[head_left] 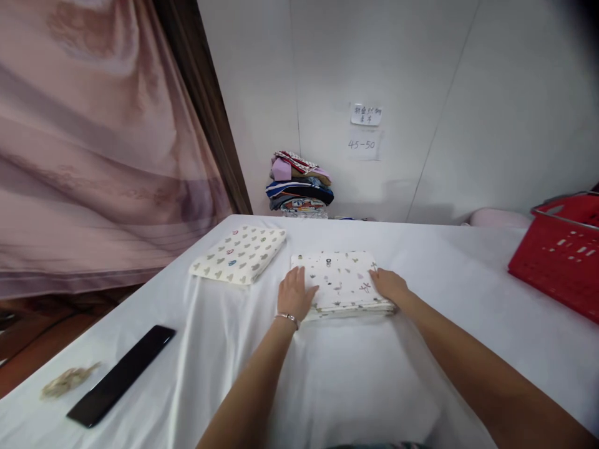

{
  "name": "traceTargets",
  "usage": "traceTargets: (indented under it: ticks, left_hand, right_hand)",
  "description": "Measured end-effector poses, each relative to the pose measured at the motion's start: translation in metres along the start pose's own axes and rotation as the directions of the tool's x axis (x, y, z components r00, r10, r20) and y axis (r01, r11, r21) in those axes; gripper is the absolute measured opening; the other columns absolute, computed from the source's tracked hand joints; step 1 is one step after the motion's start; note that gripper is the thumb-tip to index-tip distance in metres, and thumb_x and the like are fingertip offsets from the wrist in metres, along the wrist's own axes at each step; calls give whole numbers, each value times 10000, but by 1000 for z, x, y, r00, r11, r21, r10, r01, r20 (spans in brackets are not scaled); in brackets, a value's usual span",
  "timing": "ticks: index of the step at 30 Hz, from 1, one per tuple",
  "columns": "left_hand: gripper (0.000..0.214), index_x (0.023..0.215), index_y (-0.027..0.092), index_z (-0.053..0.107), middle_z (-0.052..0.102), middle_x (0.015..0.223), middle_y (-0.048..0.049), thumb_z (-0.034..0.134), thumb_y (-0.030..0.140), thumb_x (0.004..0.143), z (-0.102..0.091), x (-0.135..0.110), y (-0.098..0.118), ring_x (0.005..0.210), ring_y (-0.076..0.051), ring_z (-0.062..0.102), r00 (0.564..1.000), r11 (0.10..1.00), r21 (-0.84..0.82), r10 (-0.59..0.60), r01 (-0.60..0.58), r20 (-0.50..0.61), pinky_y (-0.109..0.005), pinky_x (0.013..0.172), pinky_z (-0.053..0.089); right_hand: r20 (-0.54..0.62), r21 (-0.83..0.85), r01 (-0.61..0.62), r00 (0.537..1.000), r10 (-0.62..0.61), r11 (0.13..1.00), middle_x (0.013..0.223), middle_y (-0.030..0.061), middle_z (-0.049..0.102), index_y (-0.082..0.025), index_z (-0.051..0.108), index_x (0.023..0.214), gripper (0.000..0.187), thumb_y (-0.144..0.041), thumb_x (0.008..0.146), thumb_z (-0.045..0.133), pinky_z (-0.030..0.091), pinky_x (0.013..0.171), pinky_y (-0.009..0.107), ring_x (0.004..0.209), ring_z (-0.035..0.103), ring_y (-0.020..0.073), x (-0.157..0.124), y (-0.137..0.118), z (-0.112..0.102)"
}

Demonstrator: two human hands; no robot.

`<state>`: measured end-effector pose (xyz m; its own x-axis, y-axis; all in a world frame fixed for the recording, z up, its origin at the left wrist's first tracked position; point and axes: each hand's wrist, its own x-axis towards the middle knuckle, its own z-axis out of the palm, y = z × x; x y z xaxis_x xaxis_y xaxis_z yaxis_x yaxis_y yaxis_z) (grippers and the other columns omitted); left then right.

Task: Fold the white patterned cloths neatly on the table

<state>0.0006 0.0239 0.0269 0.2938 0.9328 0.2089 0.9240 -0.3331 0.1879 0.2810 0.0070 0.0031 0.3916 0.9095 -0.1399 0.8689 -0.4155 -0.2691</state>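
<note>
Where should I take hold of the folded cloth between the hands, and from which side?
Grip the folded cloth by its left and right edges, coming in from both sides. It lies flat, with several loose layers showing along the near edge, so support from both sides should keep them together. The left hand and right hand are at those edges.

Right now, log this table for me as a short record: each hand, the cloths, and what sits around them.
Left hand: on the left side of the printed white cloth
Right hand: at that cloth's right edge
Printed white cloth: folded in layers, lying flat
Cream cloth: folded, to the left
Near left: black flat object, tan bundle
Far right: red basket
Behind table: fabric stack
</note>
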Motion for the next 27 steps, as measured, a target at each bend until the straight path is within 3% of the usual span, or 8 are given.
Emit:
traceTargets:
  ticks: [2, 4, 7, 9, 14, 17, 23, 27]
  left_hand:
    - [589, 1349, 173, 346, 272, 1452, -93, 399, 492, 857, 8, -3, 13, 1338, -244, 207, 982, 982, 15, 188, -188, 35, -419, 1078, 199]
    - [589, 1351, 205, 357, 231, 1470, -63, 335, 537, 865, 19, -7, 22, 1353, -251, 166, 953, 960, 12, 276, -279, 125, -465, 1086, 155]
    - [599, 1360, 224, 351, 223, 1473, -49, 240, 560, 877, 30, -11, 27, 1357, -251, 152, 937, 955, 16, 286, -295, 202, -495, 1083, 136]
    - [606, 1373, 226, 331, 215, 1475, -46, 212, 558, 880, 32, -13, 26, 1361, -244, 139, 937, 957, 24, 279, -290, 211, -492, 1088, 119]
    - [601, 1387, 243, 298, 203, 1479, -26, 189, 553, 884, 32, -17, 23, 1364, -227, 131, 933, 955, 19, 284, -295, 220, -477, 1097, 102]
    - [610, 1396, 239, 277, 167, 1487, -23, 165, 552, 885, 32, -18, 23, 1369, -221, 102, 928, 956, 7, 283, -293, 241, -475, 1099, 79]
    - [670, 1378, 266, 300, 177, 1486, -39, 181, 640, 836, 13, 16, 23, 1360, -244, 142, 857, 963, -89, 266, -253, 441, -504, 1071, 153]
    - [702, 1398, 241, 263, 118, 1498, -45, 181, 642, 827, 11, 45, 16, 1371, -253, 64, 930, 991, 23, 117, -133, 347, -521, 1075, 88]
  right_hand:
    - [-46, -27, 16, 999, -17, 1000, 1107, 197, 585, -107, 505, 1173, 485, -448, 899, 295, 394, 849, 425, 1067, 519, 305, 0, -5, -6]
    - [-139, -72, 130, 980, -139, 989, 1279, 194, 473, -100, 389, 1294, 507, -408, 896, 336, 326, 948, 416, 1211, 393, 293, 0, -15, -12]
    - [-196, -139, 385, 892, -407, 912, 1446, 129, 263, -123, 283, 1372, 549, -398, 900, 337, 195, 1053, 379, 1334, 185, 243, 7, -36, -14]
    - [-161, -150, 466, 859, -486, 872, 1476, 109, 186, -117, 259, 1388, 585, -439, 902, 310, 144, 1075, 385, 1354, 113, 230, 17, -45, -10]
    - [-33, -167, 382, 919, -392, 909, 1476, 99, 183, -111, 252, 1398, 665, -531, 883, 267, 86, 1085, 426, 1357, 100, 228, 41, -41, 9]
    - [-27, -181, 375, 922, -386, 909, 1481, 83, 169, -118, 236, 1408, 694, -562, 873, 233, 75, 1086, 427, 1359, 90, 220, 45, -33, 17]
    - [-28, -199, 379, 920, -391, 904, 1478, 94, 173, -99, 228, 1412, 721, -570, 867, 197, 75, 1085, 427, 1358, 94, 227, 46, -32, 19]
    - [3, -193, 376, 924, -382, 906, 1483, 100, 149, -91, 215, 1415, 729, -572, 868, 184, 69, 1085, 427, 1361, 73, 232, 46, -37, 12]
